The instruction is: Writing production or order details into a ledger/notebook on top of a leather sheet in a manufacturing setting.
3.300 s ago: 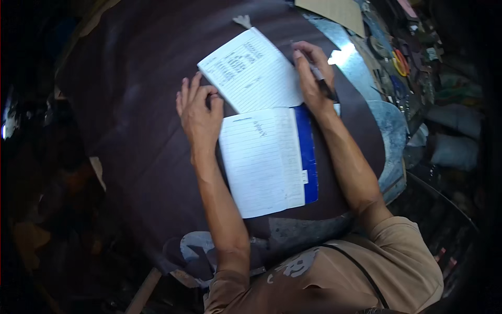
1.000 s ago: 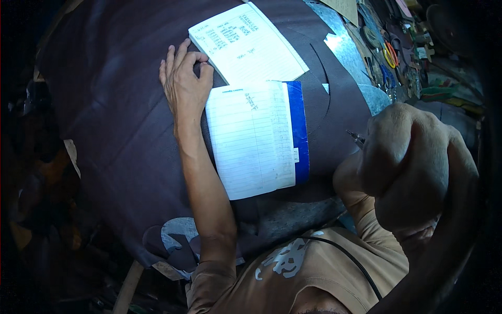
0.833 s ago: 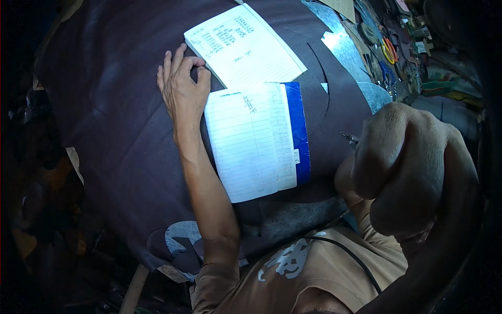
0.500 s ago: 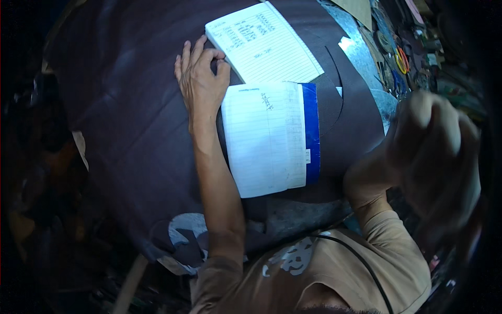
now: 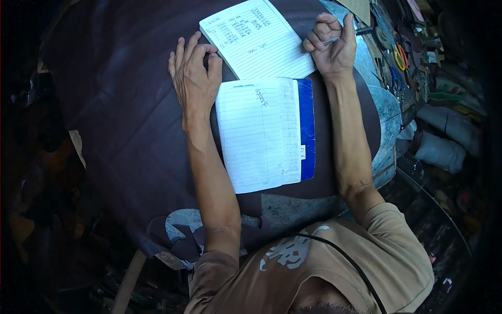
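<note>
On dark brown leather (image 5: pixel 125 104) lies a thick ruled notebook (image 5: pixel 266 52) with handwriting on its upper page. Below it, a second ruled book (image 5: pixel 251 141) lies open, with a blue cover strip along its right side. My left hand (image 5: pixel 196 76) rests palm down on the leather by the notebook's left edge, fingers apart and holding nothing. My right hand (image 5: pixel 334 47) is raised beside the notebook's right edge, palm up and fingers curled around a slim pen-like tool (image 5: pixel 330 41). Its silvery shaft shows between the fingers; the grip hides part of it.
Scissors with orange handles (image 5: pixel 401 56) and other tools crowd the right edge of the metal-topped table (image 5: pixel 384 107). Pale wrapped rolls (image 5: pixel 441 150) lie beyond it. A black cable (image 5: pixel 345 254) runs across my shirt. Leather cut-outs (image 5: pixel 183 235) lie near the front edge.
My right hand has swung from the near right, close to the camera, forward and left to the notebook's right side. The left hand stays beside the notebook; the whole view has shifted slightly.
</note>
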The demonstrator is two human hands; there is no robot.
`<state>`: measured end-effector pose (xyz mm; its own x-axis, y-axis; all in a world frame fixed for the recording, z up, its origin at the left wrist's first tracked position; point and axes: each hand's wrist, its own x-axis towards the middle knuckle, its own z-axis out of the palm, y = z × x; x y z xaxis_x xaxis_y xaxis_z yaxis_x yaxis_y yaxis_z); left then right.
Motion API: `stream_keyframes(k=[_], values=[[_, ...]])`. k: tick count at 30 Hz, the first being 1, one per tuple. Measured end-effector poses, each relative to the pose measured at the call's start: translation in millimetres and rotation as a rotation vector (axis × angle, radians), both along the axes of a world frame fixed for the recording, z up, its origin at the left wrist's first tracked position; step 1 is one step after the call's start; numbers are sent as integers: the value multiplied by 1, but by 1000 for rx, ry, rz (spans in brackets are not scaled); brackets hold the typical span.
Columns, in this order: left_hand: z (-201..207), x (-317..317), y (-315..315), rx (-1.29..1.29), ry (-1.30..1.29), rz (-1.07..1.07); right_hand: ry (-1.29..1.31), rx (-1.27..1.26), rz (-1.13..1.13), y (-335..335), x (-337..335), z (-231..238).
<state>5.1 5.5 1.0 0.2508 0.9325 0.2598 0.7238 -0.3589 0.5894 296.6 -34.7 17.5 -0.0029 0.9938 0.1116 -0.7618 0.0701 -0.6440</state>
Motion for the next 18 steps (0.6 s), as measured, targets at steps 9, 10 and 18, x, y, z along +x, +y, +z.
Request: stream_keyframes(k=[9,10,18], values=[[4,2,-5,12,-21,8,-197,-211,-336,2,-22,-2],[5,2,-6,17,-23,14,-199,-204,-331,1,-25,1],[7,1,-7,16,14,4,-223,-121,-231,1,-24,-3]])
